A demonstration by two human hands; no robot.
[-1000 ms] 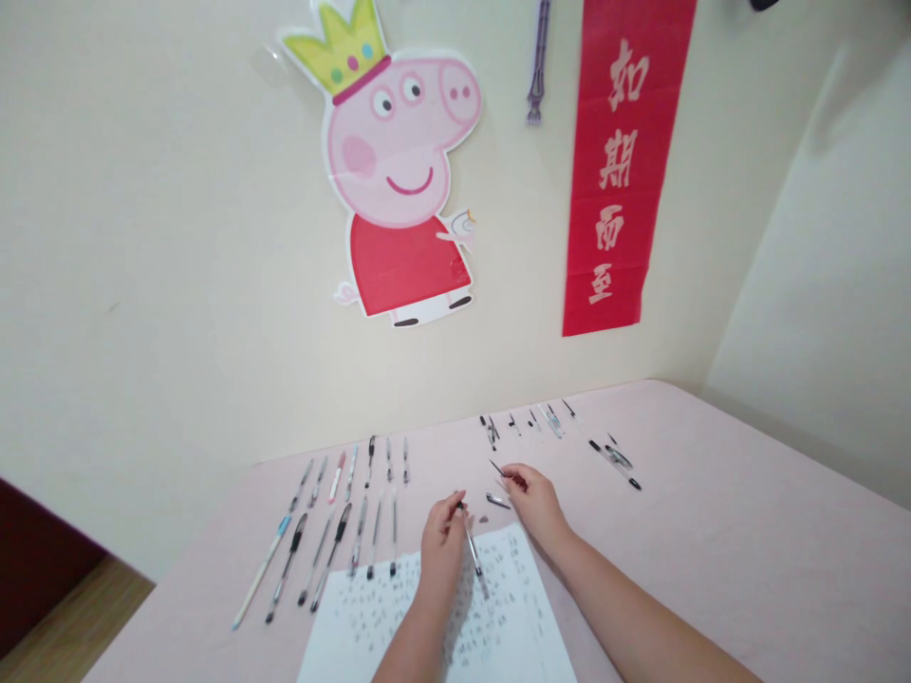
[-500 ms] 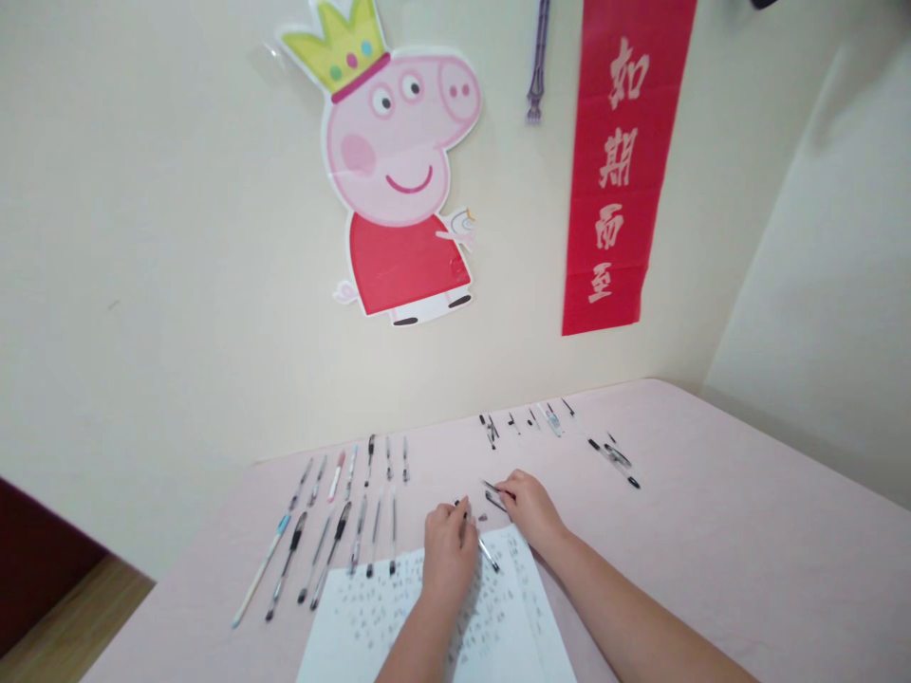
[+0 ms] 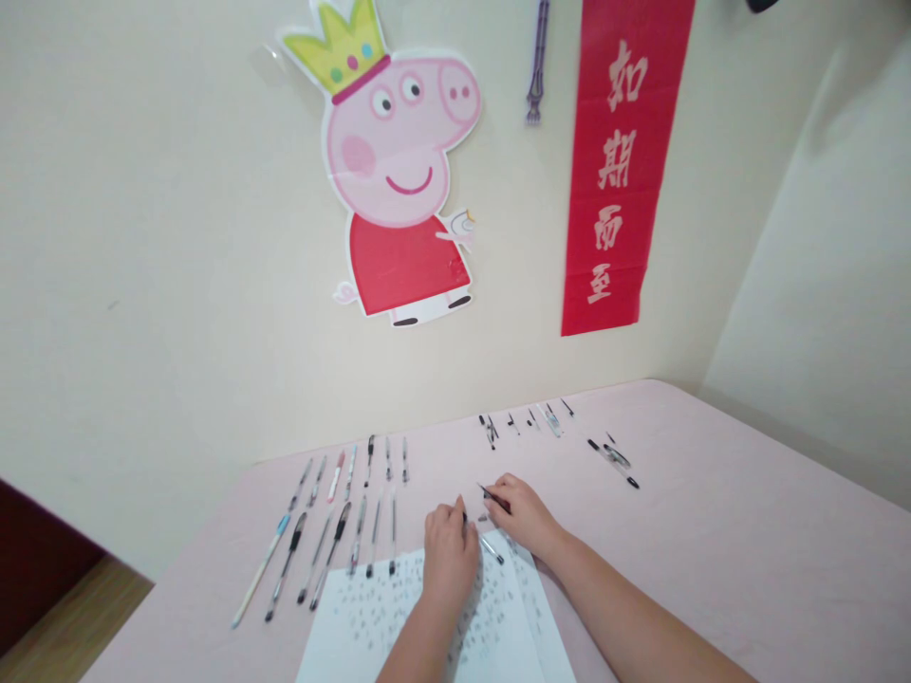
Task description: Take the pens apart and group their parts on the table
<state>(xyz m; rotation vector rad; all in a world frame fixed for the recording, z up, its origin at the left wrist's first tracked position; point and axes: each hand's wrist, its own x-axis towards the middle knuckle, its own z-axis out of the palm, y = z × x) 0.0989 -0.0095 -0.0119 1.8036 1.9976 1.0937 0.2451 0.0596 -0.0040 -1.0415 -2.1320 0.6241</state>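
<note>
My left hand (image 3: pixel 451 552) is over the top of the written paper (image 3: pixel 356 617), fingers curled round a clear pen barrel (image 3: pixel 492 549). The barrel's dark end sticks out low on the right, over the paper. Just to the right, my right hand (image 3: pixel 525 512) pinches a thin dark pen part (image 3: pixel 492 495) whose pointed tip faces up and left. A black pen piece lies close under these fingers, partly hidden. Between the two hands, a small dark piece (image 3: pixel 483 518) rests on the pink tablecloth (image 3: pixel 712 531).
Two rows of pens (image 3: pixel 328 560) lie to the left, partly over the paper's corner. Small pen parts (image 3: pixel 491 432) are grouped along the back edge. Farther right lie a black-ended pen (image 3: pixel 613 465) and loose pieces. A wall with a pig cutout (image 3: pixel 409 261) rises behind.
The dark part in my right hand has turned and sits nearer the fingertips. The clear barrel at my left hand has shifted slightly right and up.
</note>
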